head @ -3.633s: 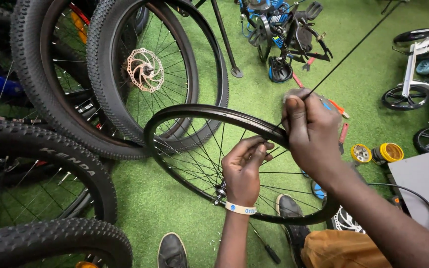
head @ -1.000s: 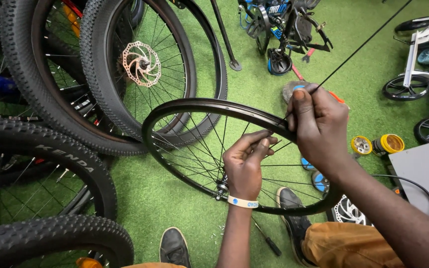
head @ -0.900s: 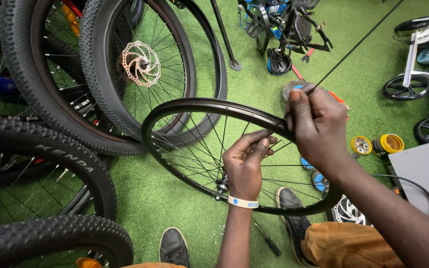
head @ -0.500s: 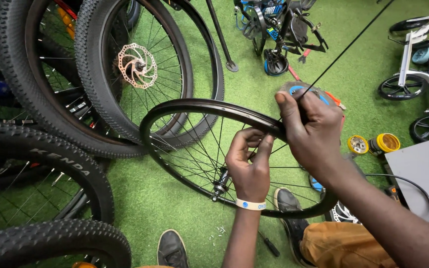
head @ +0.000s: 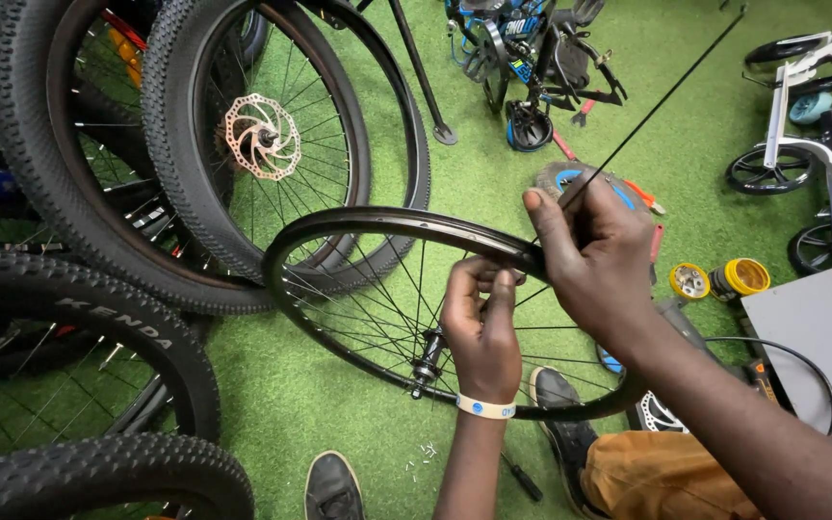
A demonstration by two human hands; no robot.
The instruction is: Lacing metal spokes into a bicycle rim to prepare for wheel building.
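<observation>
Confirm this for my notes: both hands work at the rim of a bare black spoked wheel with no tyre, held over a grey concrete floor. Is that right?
Not quite. The head view shows the floor is green artificial grass, not grey concrete. The rest holds: the left hand and right hand work at the rim of the bare black spoked wheel, which has no tyre.

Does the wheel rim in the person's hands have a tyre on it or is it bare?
Bare. The rim shows smooth black metal all round with no tread, unlike the knobby tyre behind it.

rim (head: 358,223) before tyred wheels (head: 185,183), on turf (head: 493,183)
</observation>
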